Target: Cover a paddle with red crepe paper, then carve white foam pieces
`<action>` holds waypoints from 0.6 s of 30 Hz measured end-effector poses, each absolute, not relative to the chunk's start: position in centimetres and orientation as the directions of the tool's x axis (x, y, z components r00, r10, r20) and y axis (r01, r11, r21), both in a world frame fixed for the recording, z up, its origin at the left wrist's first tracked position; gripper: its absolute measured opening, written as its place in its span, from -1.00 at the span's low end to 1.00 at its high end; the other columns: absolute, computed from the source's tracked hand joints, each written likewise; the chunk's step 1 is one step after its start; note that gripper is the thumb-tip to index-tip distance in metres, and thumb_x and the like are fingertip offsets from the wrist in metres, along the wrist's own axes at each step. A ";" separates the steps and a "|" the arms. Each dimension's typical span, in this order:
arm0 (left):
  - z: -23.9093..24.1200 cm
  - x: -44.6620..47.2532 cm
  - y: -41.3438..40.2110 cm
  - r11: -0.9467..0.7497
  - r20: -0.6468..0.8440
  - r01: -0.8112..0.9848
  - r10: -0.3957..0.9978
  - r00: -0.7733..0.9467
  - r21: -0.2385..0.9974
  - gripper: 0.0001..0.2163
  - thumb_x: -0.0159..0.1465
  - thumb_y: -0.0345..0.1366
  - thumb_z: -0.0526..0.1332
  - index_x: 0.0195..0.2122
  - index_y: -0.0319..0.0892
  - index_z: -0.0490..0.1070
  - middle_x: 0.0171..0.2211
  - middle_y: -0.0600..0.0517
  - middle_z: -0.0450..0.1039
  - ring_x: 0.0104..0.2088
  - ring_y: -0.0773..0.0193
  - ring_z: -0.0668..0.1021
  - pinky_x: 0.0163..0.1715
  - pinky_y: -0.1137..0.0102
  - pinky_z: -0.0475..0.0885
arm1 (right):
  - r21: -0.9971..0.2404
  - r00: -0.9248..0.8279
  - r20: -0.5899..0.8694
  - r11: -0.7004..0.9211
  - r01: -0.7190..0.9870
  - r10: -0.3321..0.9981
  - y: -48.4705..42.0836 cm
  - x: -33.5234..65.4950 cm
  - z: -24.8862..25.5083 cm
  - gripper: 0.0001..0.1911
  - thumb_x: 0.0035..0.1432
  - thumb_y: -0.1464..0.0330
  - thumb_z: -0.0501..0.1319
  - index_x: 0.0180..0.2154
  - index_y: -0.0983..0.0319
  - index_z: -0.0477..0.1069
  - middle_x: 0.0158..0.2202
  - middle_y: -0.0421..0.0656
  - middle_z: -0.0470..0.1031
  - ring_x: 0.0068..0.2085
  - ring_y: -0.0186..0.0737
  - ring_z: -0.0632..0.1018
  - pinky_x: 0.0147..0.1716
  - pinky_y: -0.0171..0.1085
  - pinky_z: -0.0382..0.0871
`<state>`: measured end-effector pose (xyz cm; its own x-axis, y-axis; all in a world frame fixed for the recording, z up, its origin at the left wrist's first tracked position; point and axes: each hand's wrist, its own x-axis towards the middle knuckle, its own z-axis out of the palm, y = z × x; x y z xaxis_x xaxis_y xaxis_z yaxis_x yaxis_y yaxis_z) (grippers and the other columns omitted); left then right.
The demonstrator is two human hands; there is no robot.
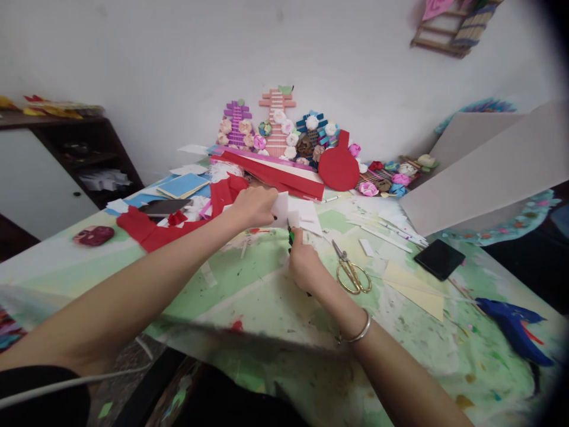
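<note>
My left hand (255, 207) is closed on a piece of white paper (280, 209), held up over the middle of the table. Close beside it, my right hand (304, 261) grips a green-and-black tool (291, 237). Most of that tool is hidden in the fist, so its kind does not show; its dark tip is at the paper's lower edge. More white paper (309, 214) is just behind the two hands. To the right of my right hand lie gold-handled scissors (353, 276), their blades pointing away from me.
Red material (151, 231) and blue cards (184, 185) crowd the left. Behind stand stick crafts with paper flowers (278, 127) and a red round piece (338, 168). At right are white sticks (386, 234), a black square (440, 259), a blue glue gun (511, 326) and a large board (480, 172).
</note>
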<state>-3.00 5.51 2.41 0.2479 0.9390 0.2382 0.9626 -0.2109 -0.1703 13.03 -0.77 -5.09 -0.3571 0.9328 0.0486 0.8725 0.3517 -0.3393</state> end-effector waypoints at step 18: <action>1.3 -4.3 6.6 -0.229 0.162 0.952 0.951 0.264 -0.205 -0.66 0.03 -0.26 0.18 -0.13 -0.17 0.37 -0.20 -0.18 0.49 -0.16 -0.06 0.52 -0.29 0.25 0.42 | -0.260 -0.431 -0.042 0.407 0.876 0.901 -3.7 14.9 -4.6 -0.38 0.00 0.63 -0.05 0.13 0.36 -0.12 -0.37 0.02 0.44 -0.38 -0.08 0.46 -0.43 -0.28 0.18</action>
<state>-4.29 6.57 1.30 0.2636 0.9509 0.1622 0.9517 -0.2289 -0.2046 14.86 -3.69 -4.58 -0.4311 0.9013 -0.0421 0.8758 0.4068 -0.2596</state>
